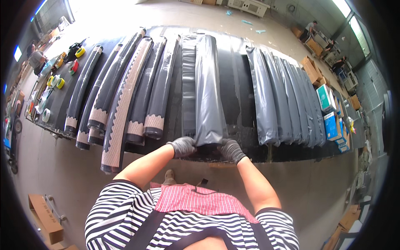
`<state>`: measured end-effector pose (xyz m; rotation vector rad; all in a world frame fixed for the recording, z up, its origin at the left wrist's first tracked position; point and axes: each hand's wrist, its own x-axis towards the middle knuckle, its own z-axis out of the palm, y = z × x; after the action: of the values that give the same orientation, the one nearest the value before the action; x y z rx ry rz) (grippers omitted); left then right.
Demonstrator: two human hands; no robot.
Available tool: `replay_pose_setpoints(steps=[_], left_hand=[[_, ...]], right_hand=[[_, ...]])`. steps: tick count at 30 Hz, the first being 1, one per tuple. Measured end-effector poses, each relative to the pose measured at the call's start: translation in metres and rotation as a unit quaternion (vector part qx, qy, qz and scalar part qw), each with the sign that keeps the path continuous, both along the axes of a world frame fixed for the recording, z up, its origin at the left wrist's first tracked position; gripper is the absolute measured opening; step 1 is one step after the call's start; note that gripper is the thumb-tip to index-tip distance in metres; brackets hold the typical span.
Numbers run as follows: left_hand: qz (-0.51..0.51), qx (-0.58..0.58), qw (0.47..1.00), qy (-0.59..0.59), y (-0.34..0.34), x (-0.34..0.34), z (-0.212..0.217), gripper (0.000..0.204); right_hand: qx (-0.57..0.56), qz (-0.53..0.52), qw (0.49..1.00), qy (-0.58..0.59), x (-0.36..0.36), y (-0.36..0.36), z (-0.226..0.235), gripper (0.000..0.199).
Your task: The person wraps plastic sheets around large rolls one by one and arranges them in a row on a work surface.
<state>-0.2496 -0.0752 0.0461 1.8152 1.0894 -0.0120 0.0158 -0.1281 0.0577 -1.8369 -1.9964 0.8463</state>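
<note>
A roll in a shiny grey plastic sleeve [208, 89] lies lengthwise on the black table, its near end toward me. My left hand [183, 146], in a grey glove, is closed on the left corner of the sleeve's near end. At the right corner, my gloved right hand [232, 151] grips the same plastic, with its fingertips partly hidden. A flat strip of dark plastic [188, 83] lies along the sleeve's left side. To the left are several dark rolls [162, 87] in clear film, with pale patterned bands at their near ends.
Several grey-sleeved rolls [283, 100] lie side by side on the right. Beyond them stand small boxes [332, 125] and open cartons [313, 71]. Tape rolls [56, 81] sit at the table's left end. A large carton [45, 218] is on the floor at lower left. Other people work farther off.
</note>
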Motion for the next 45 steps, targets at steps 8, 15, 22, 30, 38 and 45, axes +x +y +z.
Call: replay_pose_setpoints(steps=[8, 15, 22, 30, 38, 45], left_hand=[[0.17, -0.187, 0.963, -0.092, -0.075, -0.012, -0.087, 0.025], [0.226, -0.229, 0.932, -0.169, -0.116, -0.031, -0.088, 0.024], [0.166, -0.284, 0.934, -0.136, -0.109, -0.028, -0.05, 0.027], [0.178, -0.278, 0.938, -0.104, -0.109, -0.029, -0.051, 0.025], [-0.008, -0.035, 0.996, -0.079, -0.087, -0.047, -0.072, 0.055], [-0.32, 0.453, 0.832, 0.004, -0.037, -0.011, 0.01, 0.059]], right_hand=[[-0.104, -0.131, 0.979, 0.117, 0.028, -0.087, -0.119, 0.031], [-0.316, 0.043, 0.947, 0.041, -0.003, -0.119, -0.033, 0.029], [0.124, 0.101, 0.983, 0.088, -0.085, -0.089, -0.04, 0.022], [0.037, 0.108, 0.992, 0.046, -0.082, -0.097, -0.042, 0.016], [-0.386, -0.312, 0.857, -0.138, 0.117, -0.352, -0.172, 0.025], [0.094, -0.077, 0.986, -0.118, 0.097, -0.235, -0.15, 0.035]])
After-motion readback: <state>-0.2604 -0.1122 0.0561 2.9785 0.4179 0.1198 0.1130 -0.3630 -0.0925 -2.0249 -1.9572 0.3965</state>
